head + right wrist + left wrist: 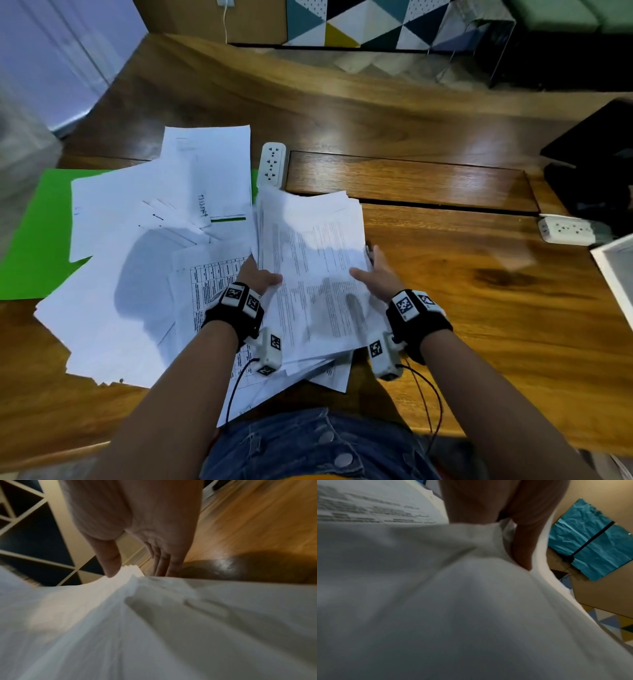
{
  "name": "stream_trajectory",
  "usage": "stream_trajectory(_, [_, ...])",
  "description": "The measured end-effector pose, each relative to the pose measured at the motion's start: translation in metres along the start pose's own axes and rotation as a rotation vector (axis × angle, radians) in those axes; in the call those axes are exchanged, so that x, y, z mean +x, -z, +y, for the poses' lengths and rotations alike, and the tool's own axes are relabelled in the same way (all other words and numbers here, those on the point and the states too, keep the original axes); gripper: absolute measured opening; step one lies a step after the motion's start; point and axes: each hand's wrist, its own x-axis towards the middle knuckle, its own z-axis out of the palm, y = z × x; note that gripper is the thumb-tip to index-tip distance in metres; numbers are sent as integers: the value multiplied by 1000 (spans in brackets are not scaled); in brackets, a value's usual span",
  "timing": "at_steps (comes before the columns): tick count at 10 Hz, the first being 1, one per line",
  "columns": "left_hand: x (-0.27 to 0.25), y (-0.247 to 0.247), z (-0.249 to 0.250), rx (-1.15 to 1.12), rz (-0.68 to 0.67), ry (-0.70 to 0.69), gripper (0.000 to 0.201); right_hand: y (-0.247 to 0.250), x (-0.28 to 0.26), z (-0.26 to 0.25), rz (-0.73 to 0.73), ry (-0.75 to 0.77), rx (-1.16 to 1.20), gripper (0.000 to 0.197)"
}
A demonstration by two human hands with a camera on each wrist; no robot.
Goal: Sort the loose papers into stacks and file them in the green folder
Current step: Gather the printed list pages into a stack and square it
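Observation:
Both my hands hold a stack of printed papers [315, 253] just above the wooden table, tilted up toward me. My left hand [267, 277] grips its left edge, thumb on top [522, 547] of the sheet [436, 601]. My right hand [371, 274] grips the right edge; the thumb [109, 561] lies on the paper [154, 628] and the fingers [164, 563] go under it. More loose papers [137, 257] lie spread to the left, partly covering the green folder [34, 233], which lies flat at the table's left edge.
A white power strip [271, 164] lies just beyond the stack. A second one [565, 231] sits at the right, near a black device [596, 164] and a white-edged object [616, 274]. Bare wooden tabletop [462, 274] lies to the right of my hands.

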Motion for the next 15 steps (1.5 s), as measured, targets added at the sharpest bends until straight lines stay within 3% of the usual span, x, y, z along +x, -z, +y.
stream_trajectory(1, [-3, 3, -3, -151, -40, -36, 41, 21, 0, 1, 102, 2, 127, 88])
stream_trajectory(2, [-13, -2, 0, -280, -144, -55, 47, 34, 0, 4, 84, -49, 255, 56])
stream_trajectory(3, [-18, -8, 9, -285, -238, -68, 63, 43, -5, 10, 26, -131, 324, 41])
stream_trajectory(4, [-32, -17, 23, -158, -276, -148, 74, 49, -8, 14, 62, -141, 325, 39])
stream_trajectory(5, [-31, -18, 28, 35, -138, -165, 65, 54, -8, 18, 214, -148, 328, 29])
stream_trajectory(6, [-27, 8, 6, 286, 89, -29, 56, 65, -10, 25, 306, -142, 274, 39])
stream_trajectory(7, [-43, 40, -30, 891, 174, 156, 75, 83, -23, 30, 375, -171, 165, 41])
stream_trajectory(8, [-47, 54, -66, 1001, 118, 165, 74, 102, -30, 38, 403, -206, 86, 41])
stream_trajectory(9, [-39, 51, -78, 925, 182, 170, 72, 110, -37, 45, 389, -242, 70, 41])
stream_trajectory(10, [-49, 46, -75, 910, 148, 100, 63, 113, -44, 46, 432, -236, 2, 38])
stream_trajectory(11, [-57, 45, -81, 760, 157, 174, 61, 110, -47, 47, 432, -231, 8, 43])
stream_trajectory(12, [-48, 47, -71, 438, 313, 322, 77, 107, -51, 44, 435, -237, 27, 41])
stream_trajectory(13, [-47, 51, -61, 273, 326, 370, 84, 103, -53, 42, 434, -230, 62, 42])
stream_trajectory(14, [-27, 45, -80, 731, 23, 303, 72, 99, -53, 37, 439, -236, 14, 40])
stream_trajectory(15, [-29, 45, -86, 749, 175, 205, 69, 98, -52, 34, 431, -232, 4, 42])
